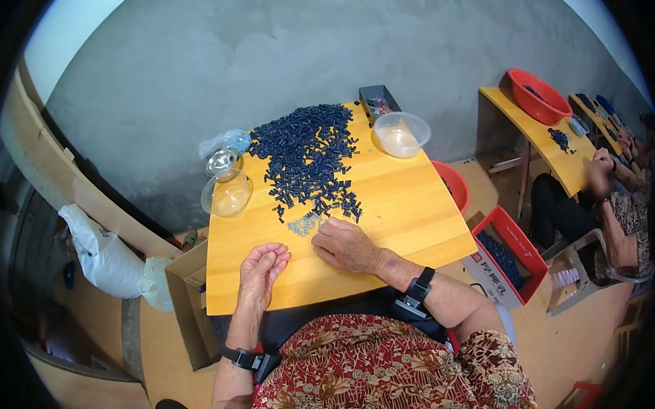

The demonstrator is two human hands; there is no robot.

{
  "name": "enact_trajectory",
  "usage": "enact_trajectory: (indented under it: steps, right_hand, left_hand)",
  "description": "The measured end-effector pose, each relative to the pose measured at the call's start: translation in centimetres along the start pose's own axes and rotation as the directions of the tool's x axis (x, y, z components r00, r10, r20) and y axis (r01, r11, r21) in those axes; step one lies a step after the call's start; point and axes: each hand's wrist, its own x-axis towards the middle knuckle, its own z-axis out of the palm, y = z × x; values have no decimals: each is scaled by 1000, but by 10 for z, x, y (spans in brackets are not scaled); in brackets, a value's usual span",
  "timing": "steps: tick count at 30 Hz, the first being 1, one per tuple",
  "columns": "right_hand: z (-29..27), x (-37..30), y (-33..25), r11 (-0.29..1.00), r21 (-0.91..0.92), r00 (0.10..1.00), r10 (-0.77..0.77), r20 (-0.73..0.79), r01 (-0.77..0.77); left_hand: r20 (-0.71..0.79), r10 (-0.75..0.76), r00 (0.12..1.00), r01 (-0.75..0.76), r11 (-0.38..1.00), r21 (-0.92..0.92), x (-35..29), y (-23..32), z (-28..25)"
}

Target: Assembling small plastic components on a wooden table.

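Observation:
A wide heap of small dark blue parts spreads over the far half of the yellow wooden table. At its near edge lies a small cluster of silvery pieces. My right hand is beside that cluster, fingers curled down toward the tabletop; whatever they grip is hidden. Nearer to me and to the left, my left hand is raised over the table with thumb and fingertips pressed together. Anything in that pinch is too small to make out.
Clear plastic bowls stand at the left edge and far right corner, beside a dark box. A red-and-white carton of dark parts is right of the table, a cardboard box left. Another person sits at the right.

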Motion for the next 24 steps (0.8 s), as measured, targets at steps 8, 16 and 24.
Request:
enact_trajectory:
  steps: [8,16,24]
  right_hand:
    - [4,1,-3,999,-21,1000,29,5,-29]
    - [-3,7,-1,998,45,998,38,-47,-36]
    - [-77,24,15,774,347,797,594,-109,-529]
  left_hand:
    - [2,10,1000,-10,1000,-17,-3,0,-3]
    - [40,-6,999,6,1000,10,-2,-2,-7]
    - [54,-1,999,1,1000,-11,-2,1,-7]
